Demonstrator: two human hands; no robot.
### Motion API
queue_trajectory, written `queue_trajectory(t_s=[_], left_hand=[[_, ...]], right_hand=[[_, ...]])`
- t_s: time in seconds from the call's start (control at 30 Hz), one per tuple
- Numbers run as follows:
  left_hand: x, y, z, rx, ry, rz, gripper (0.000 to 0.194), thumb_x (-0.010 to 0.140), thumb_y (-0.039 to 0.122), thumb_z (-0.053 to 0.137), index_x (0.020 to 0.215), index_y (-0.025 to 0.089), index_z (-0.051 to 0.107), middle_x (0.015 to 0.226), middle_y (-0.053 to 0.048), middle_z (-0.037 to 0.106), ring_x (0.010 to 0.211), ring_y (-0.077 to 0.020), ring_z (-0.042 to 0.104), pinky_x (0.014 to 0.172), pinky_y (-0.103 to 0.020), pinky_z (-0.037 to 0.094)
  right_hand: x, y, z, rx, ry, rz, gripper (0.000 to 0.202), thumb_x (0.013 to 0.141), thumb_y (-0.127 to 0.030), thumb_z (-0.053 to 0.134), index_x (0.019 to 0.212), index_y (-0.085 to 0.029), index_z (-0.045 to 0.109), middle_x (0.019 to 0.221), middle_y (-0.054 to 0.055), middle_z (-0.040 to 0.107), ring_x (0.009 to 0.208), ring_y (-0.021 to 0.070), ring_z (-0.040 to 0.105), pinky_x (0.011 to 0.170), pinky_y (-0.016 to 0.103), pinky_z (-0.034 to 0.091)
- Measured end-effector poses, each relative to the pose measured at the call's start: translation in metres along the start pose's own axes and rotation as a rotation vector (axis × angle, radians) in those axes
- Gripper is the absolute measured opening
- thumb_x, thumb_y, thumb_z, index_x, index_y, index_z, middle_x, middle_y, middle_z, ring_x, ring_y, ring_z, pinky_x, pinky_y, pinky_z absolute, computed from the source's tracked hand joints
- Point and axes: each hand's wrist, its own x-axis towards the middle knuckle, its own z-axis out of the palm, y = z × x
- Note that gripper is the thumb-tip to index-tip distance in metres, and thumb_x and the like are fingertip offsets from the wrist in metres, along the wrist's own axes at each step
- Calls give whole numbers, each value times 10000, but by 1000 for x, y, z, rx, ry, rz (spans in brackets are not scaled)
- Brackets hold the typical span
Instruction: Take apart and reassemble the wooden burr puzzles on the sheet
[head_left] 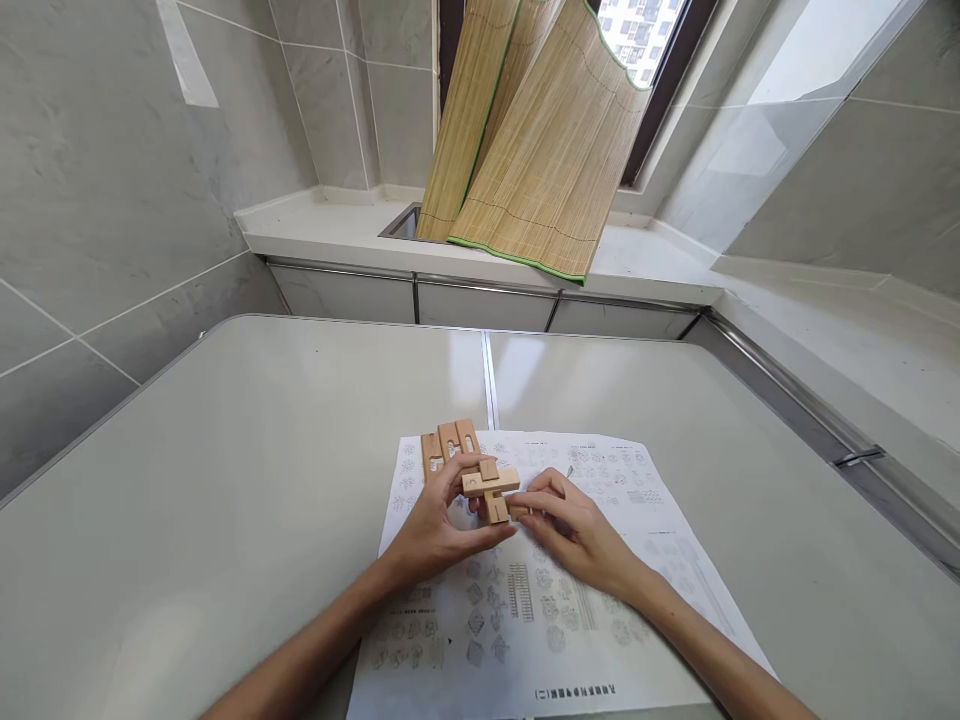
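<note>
My left hand (442, 520) is closed around a partly joined wooden burr puzzle (491, 484), whose pale notched blocks cross one another. On its right side, my right hand (574, 530) pinches a small wooden puzzle piece (517, 511) against or into the joined blocks; whether it is seated I cannot tell. Its far part is hidden by my fingers. Behind my left hand, several notched wooden pieces (450, 440) lie side by side on the printed sheet (540, 640), partly covered by my fingers.
The sheet, printed with small puzzle diagrams, lies on a pale table (225, 480) with a seam (490, 380) across it. Beyond the table's far edge runs a white ledge (322, 225) with a bamboo mat (540, 160) by the window. Tiled walls (112, 150) stand around.
</note>
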Motion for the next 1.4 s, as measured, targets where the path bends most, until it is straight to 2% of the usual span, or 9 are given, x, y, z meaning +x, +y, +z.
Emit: queue_trajectory(t_s=[0.13,0.23,0.43,0.53,0.67,0.8,1.03,1.23,1.4], left_hand=[[0,2,1,45,12,14,631,819,438,861,1336,237,560,1186,-75,663,1047,-226,667,949,-382,557],[0,2,2,90,1,41,649,809,439,867,1341,237,556,1145,-63,661,1001,-218,661,892,-361,568],[-1,1,3,141,-13,69,669,797,403,874,1362,244,554,1184,-63,660,1021,-228,662,902,-367,568],[-1,2,3,141,-5,58,677,794,408,878,1364,248,550,1194,-62,661,1007,-222,662,906,-369,564],[-1,3,3,154,-15,65,643,816,416,864,1352,254,547,1181,-53,660,1001,-215,658,894,-359,559],[0,5,3,165,-10,83,633,827,432,855,1346,245,546,1150,-51,661,979,-214,660,858,-346,559],[0,5,3,151,20,78,631,823,430,859,1344,258,548,1191,-54,689,1065,-237,677,926,-357,555],[0,1,3,175,76,60,629,828,413,852,1350,251,541,1105,-42,689,966,-213,674,906,-360,558],[-1,-1,5,234,48,95,605,838,373,841,1344,261,528,990,1,641,826,-164,599,824,-322,543]], right_hand=[[0,-2,-1,-18,-16,30,258,1099,-302,504,1288,-297,679,1049,69,629,838,193,631,697,315,530],[0,-1,-2,-39,12,15,225,1105,-329,496,1178,-266,700,969,54,659,810,191,636,689,301,518],[-1,0,-2,-112,33,47,262,1116,-338,446,1013,-235,664,880,32,708,746,180,643,686,298,495],[-1,-1,-1,-115,38,82,229,1111,-333,452,1053,-237,651,900,33,722,758,185,658,689,302,503],[-1,-2,-1,-114,37,42,250,1119,-309,417,1150,-249,659,943,45,701,787,192,650,710,318,508],[1,-5,-1,-82,20,31,261,1123,-305,401,1156,-259,656,964,53,652,798,194,624,703,319,504],[0,-7,-2,-42,-48,81,184,1093,-349,513,1223,-276,621,938,31,582,734,177,540,621,296,450],[-2,-1,0,-32,86,60,146,1077,-347,550,1155,-250,627,884,24,581,735,176,532,632,294,471],[-3,-1,0,-18,198,41,168,1062,-361,581,1165,-245,644,817,12,593,683,170,547,589,290,485]])
